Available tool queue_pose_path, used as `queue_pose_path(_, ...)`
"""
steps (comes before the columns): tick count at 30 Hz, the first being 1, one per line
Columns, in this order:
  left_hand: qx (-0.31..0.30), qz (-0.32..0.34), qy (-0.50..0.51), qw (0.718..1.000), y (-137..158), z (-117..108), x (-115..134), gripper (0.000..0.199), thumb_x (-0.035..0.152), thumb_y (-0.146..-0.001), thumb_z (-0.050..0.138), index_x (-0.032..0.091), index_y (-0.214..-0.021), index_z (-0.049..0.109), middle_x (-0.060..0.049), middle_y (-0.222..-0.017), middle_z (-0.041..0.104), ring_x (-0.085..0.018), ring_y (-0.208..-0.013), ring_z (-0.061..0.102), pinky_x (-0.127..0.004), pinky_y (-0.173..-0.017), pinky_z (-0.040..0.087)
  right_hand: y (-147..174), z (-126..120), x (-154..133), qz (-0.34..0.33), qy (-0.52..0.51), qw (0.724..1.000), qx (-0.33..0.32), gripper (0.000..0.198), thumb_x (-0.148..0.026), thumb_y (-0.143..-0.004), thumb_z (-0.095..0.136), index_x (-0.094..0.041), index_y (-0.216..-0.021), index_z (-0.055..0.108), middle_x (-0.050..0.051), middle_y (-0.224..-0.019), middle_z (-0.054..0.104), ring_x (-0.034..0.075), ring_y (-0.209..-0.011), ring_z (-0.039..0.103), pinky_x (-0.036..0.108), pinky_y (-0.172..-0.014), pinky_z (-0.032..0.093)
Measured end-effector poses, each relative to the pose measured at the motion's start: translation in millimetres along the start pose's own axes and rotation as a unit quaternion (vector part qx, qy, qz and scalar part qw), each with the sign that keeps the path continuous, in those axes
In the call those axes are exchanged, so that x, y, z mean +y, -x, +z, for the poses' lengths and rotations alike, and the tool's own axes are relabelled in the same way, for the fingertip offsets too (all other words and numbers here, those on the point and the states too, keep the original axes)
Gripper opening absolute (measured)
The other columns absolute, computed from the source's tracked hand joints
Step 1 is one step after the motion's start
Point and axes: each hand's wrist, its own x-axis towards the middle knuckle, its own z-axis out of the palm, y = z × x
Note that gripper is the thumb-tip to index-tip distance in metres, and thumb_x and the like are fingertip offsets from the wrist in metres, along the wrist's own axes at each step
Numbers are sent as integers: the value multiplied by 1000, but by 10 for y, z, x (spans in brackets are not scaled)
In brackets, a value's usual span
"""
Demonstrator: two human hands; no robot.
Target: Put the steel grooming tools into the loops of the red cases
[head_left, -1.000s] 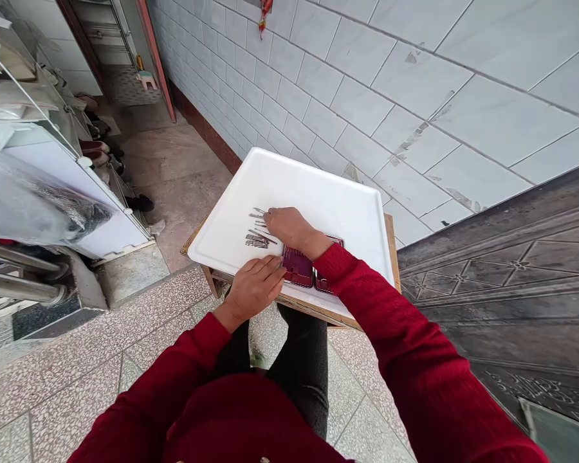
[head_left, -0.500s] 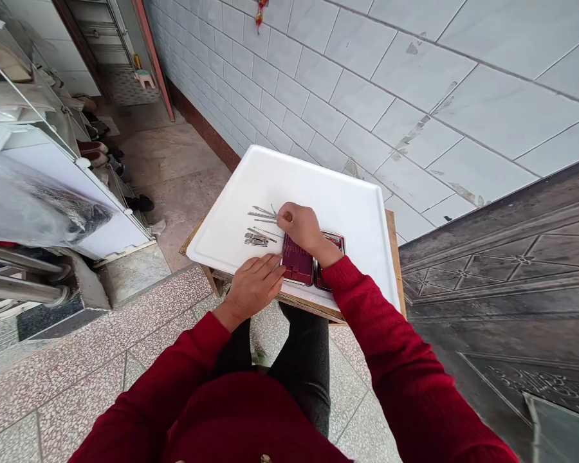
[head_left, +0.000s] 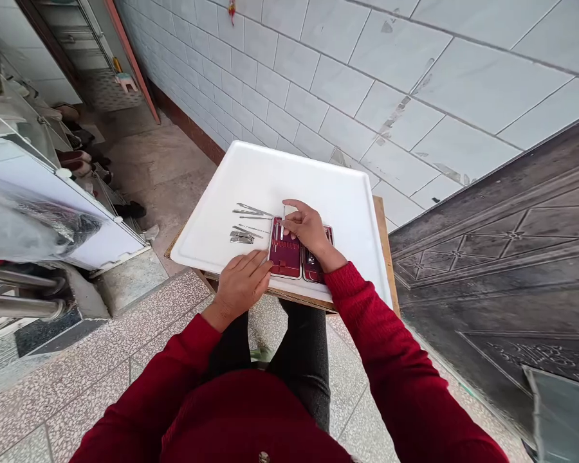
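Note:
A dark red manicure case (head_left: pixel 285 260) lies open on a white board, with small tools in its slots. My right hand (head_left: pixel 309 228) is over its upper part, thumb and finger closed on a slim silver manicure tool (head_left: pixel 283 215) that stands nearly upright. My left hand (head_left: pixel 244 278) lies flat with fingers stretched out, fingertips against the case's left edge. To the left of the case, several thin metal tools (head_left: pixel 252 210) are spread on the board. Nearer me lie nail clippers (head_left: pixel 242 237). My right hand partly covers the case's right half.
The white board (head_left: pixel 212 241) rests on a wooden stand (head_left: pixel 385 239). A tiled wall (head_left: pixel 289 96) rises behind it. To the right is a dark panelled door (head_left: pixel 502 257). A white shelf unit (head_left: pixel 96 212) with shoes stands at the left.
My right hand has moved from beside the loose tools to over the case, with the slim tool now upright in it. My left hand stays at the case's edge. The view has shifted slightly.

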Motion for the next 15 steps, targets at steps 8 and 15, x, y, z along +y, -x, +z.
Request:
queue_pose_path(8, 4, -3, -2, 1000, -1, 18, 3, 28, 18, -98, 56, 21, -121, 71, -9, -133, 73, -24, -123, 69, -40, -101, 53, -9, 25, 22, 13, 1, 1000, 8, 54, -32, -72, 72, -18, -124, 60, -6, -70, 65, 10, -54, 62, 18, -45, 45)
queue_pose_path(15, -4, -7, 3, 1000, -4, 16, -1, 30, 18, -98, 55, 22, -123, 71, -9, -133, 73, -25, -123, 69, -41, -102, 53, 3, 41, 33, 18, 11, 1000, 7, 45, -29, -73, 72, -19, -116, 63, -6, -68, 66, 10, -54, 62, 19, -45, 47)
